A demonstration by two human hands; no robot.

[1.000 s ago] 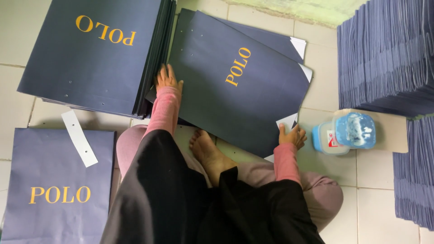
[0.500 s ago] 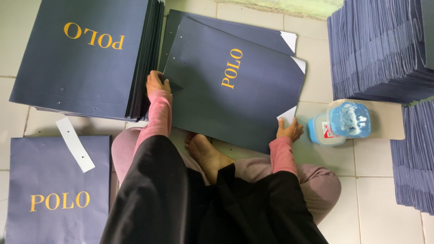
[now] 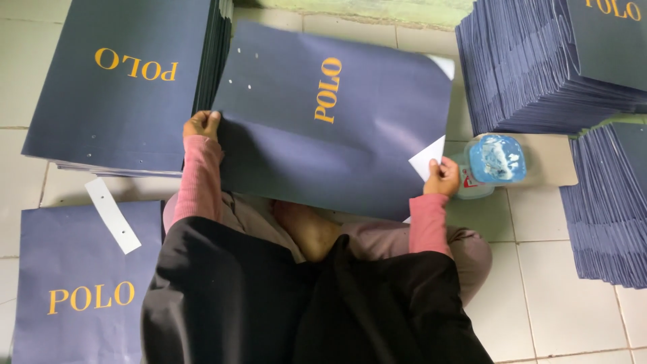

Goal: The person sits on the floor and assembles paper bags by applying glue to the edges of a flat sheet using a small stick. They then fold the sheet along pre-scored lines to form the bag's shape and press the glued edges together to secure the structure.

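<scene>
I sit on a tiled floor with a large navy paper sheet (image 3: 337,135) with gold lettering spread in front of my knees. My left hand (image 3: 202,125) grips its left edge, next to the tall pile of the same sheets. My right hand (image 3: 443,176) pinches the sheet's lower right corner, where a folded bit shows its white underside (image 3: 427,162). My bare foot (image 3: 310,229) lies just under the sheet's near edge.
A thick pile of navy sheets (image 3: 128,81) lies at the upper left, and another sheet (image 3: 74,283) at the lower left with a white strip (image 3: 111,214) on it. Tall stacks of folded navy paper (image 3: 539,67) fill the right side. A plastic jar with a blue lid (image 3: 495,162) stands by my right hand.
The sheet has been swung from a slant to lie squarer in front of me. Both hands moved with it and my right hand has lifted its white corner.
</scene>
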